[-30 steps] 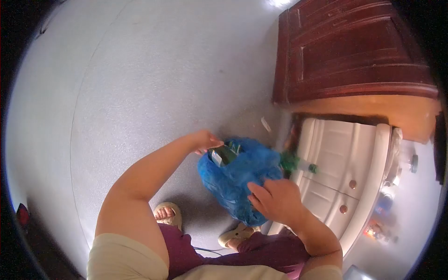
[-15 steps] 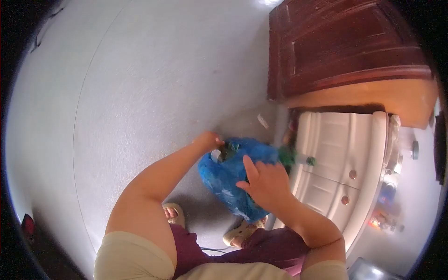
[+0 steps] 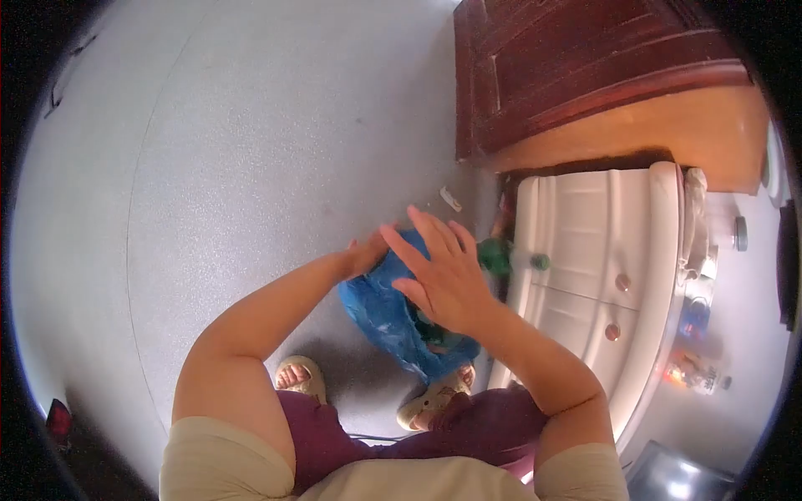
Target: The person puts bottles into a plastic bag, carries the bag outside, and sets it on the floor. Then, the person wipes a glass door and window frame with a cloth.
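A blue plastic bag [image 3: 380, 317] hangs or stands in front of my feet, with dark green contents partly showing through its opening. My left hand [image 3: 368, 253] is closed on the bag's far left rim; its fingertips are partly hidden. Over the bag's top, my right hand [image 3: 451, 280] is open with fingers spread, holding nothing. It covers part of the bag's mouth. Just right of the bag, a green bottle [image 3: 494, 257] lies or leans by the drawers, its green cap [image 3: 540, 261] pointing right.
A cream drawer cabinet [image 3: 576, 242] with round knobs stands close on the right. Beyond it is a dark red wooden cabinet [image 3: 576, 75]. A small white scrap [image 3: 450, 199] lies on the grey floor [image 3: 251, 150]. Several bottles and jars, one an orange-labelled bottle [image 3: 692, 372], are at far right.
My right hand has moved up and away from me, its fingers spreading wider. The bag's rim has shifted under my left hand, and the whole view has moved slightly.
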Demonstrator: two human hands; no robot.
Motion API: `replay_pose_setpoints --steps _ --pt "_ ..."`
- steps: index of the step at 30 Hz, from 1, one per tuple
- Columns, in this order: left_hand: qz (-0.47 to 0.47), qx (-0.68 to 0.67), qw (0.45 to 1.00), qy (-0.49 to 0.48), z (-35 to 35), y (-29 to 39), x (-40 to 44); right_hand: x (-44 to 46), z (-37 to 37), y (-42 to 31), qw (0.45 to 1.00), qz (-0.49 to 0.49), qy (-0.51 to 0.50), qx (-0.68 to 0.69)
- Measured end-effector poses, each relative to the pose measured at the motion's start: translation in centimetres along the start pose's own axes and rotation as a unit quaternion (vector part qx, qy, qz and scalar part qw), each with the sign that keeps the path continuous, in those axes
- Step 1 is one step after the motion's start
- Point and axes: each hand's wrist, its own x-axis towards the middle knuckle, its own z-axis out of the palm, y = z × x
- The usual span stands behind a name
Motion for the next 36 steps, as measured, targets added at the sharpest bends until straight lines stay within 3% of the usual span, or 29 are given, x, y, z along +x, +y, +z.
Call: replay_pose_setpoints --steps 4,7,9,11,12,16,18,21,24,27,30,36 --pt "0.079 -0.01 0.997 -0.013 0.5 -4.6 4.1 -0.6 -0.2 0.6 0.998 0.014 0.041 0.036" --pt "0.019 0.333 0.941 0.057 -0.6 -4.3 3.9 -1.4 -0.6 4.0 0.984 0.075 0.129 0.096" --pt "0.106 0.247 0.951 0.154 -3.5 -3.1 3.3 -2.4 -1.9 6.0 0.969 0.112 0.207 0.078" --pt "0.068 -0.016 0.985 0.158 -5.1 3.6 -0.8 -4.0 -3.1 7.3 0.967 0.131 0.201 0.088" --pt "0.096 -0.035 0.985 0.14 -5.3 5.8 -2.1 -4.7 -3.5 7.4 0.965 0.141 0.198 0.094" --pt "0.265 -0.017 0.963 0.034 -3.8 12.9 -6.2 -6.8 -4.5 6.9 0.98 0.171 0.033 0.099" --pt "0.333 0.114 0.935 0.031 -1.9 13.7 -6.5 -7.3 -4.3 7.0 0.969 0.198 -0.093 0.115" --pt "0.398 0.246 0.88 0.079 0.9 12.2 -5.3 -7.2 -4.2 6.3 0.951 0.161 -0.198 0.174" --pt "0.329 0.196 0.922 0.053 0.6 12.5 -5.2 -7.8 -2.4 6.1 0.958 0.14 -0.193 0.16" --pt "0.327 0.242 0.912 0.055 0.4 13.0 -5.2 -7.9 -0.6 5.4 0.98 0.105 -0.071 0.155" --pt "0.348 0.226 0.907 0.063 0.6 13.1 -5.2 -7.8 -1.2 4.1 0.974 0.177 -0.122 0.075" --pt "0.316 0.273 0.906 0.073 0.9 14.3 -5.7 -9.4 0.8 3.8 0.985 0.162 -0.022 0.052"
